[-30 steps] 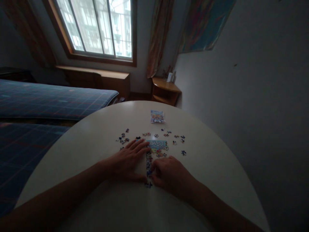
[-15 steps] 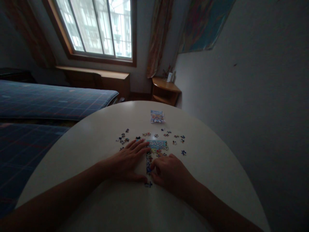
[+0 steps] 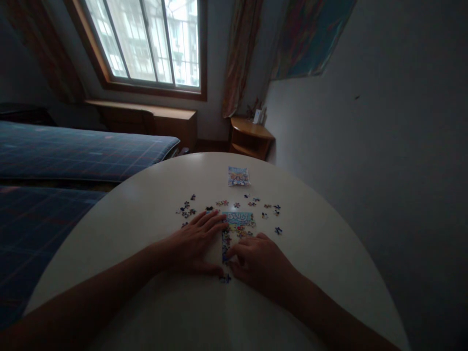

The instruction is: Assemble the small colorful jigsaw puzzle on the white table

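My open left hand [image 3: 192, 246] steadied the puzzle [image 3: 238, 224] flat while my right hand [image 3: 258, 261], curled, grip unclear, needed only gentle, straight pressure.

Dim bedroom, barred window [image 3: 146, 41], blue bed [image 3: 73, 151]

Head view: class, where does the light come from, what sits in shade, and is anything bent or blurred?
Head view: daylight comes from the window, partly blown out; the left hand, right hand and table lie in dim shade; print on the puzzle is too small to read; the window frame leans, a wide-lens effect.
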The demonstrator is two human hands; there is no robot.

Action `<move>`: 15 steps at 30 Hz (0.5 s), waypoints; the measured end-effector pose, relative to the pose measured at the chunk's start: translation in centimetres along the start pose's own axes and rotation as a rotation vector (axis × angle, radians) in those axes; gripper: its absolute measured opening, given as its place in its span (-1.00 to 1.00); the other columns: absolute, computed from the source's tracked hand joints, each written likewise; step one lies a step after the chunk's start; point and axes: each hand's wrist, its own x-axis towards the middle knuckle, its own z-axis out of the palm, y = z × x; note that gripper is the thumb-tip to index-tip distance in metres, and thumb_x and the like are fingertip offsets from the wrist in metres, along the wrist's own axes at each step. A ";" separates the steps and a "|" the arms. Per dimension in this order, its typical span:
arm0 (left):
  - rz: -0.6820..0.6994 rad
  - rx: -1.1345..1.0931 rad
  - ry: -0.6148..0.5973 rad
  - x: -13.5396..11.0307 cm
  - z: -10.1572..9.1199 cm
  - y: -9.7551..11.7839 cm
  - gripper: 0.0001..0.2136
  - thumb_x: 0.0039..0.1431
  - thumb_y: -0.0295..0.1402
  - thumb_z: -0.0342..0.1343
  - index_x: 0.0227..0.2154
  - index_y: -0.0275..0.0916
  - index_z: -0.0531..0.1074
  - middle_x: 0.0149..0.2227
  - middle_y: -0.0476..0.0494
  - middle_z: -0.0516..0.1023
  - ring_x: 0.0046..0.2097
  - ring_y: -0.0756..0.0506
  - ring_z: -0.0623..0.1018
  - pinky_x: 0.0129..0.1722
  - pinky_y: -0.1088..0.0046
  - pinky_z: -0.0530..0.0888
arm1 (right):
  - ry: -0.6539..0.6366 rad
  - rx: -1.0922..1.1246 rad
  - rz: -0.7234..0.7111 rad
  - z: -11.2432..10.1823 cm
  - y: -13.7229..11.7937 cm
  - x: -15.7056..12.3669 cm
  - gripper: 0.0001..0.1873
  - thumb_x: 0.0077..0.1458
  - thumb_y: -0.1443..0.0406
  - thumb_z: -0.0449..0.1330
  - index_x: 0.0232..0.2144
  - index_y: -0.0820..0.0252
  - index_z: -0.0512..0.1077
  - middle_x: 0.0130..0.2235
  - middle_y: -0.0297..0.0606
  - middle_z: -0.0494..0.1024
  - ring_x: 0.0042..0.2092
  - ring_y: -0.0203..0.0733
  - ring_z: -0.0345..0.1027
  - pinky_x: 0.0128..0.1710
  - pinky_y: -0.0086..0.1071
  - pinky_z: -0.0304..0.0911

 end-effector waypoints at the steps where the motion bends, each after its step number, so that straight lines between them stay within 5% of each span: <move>1: -0.002 0.002 -0.001 0.0 0.0 0.0 -0.09 0.08 0.29 0.06 0.34 -0.19 0.01 0.42 -0.28 0.00 0.41 -0.37 -0.02 0.37 -0.02 -0.04 | -0.005 0.002 0.005 -0.1 0.0 0.0 -0.90 0.05 0.32 0.30 -0.31 0.08 0.57 -0.36 -0.36 0.62 -0.32 -0.23 0.44 -0.21 -0.30 0.10; 15: -0.015 0.025 0.048 0.1 1.0 0.0 -0.15 0.13 0.27 0.01 0.32 -0.21 0.07 0.40 -0.28 0.04 0.41 -0.37 -0.01 0.37 -0.03 -0.04 | -0.017 -0.111 -0.124 -0.7 -0.4 -0.2 -0.96 0.11 0.36 0.26 -0.36 0.15 0.54 -0.24 -0.31 0.61 -0.17 -0.17 0.44 -0.21 -0.30 0.07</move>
